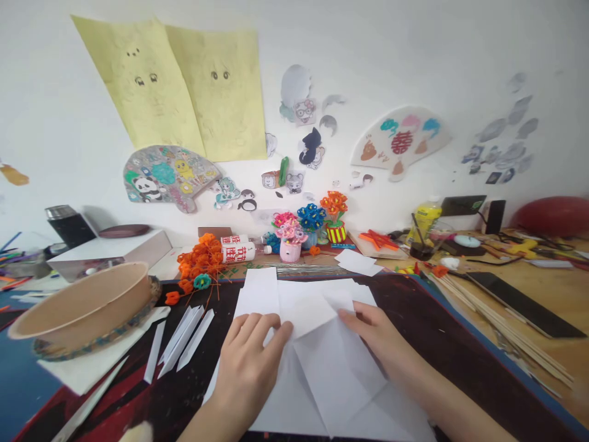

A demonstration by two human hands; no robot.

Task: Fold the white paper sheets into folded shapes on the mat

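Creased paper point(338, 371) lies atop white sheets point(285, 402). Right hand point(375, 331) pinches its far right edge; left hand point(255, 353) curls at left, grip unclear. Step looks like folding; creasing calls for aligned edges.

L hand point(253, 356) & R hand point(375, 334) bare, ditto L forearm point(212, 414) & R forearm point(444, 390), as far as visible. Slim L fingers point(247, 324), rounded knuckles, smooth back. R thumb point(350, 319) tapered. R forearm long, slender, widening twd. elbow end; L one, just a short bit in view. Nail details unclear.
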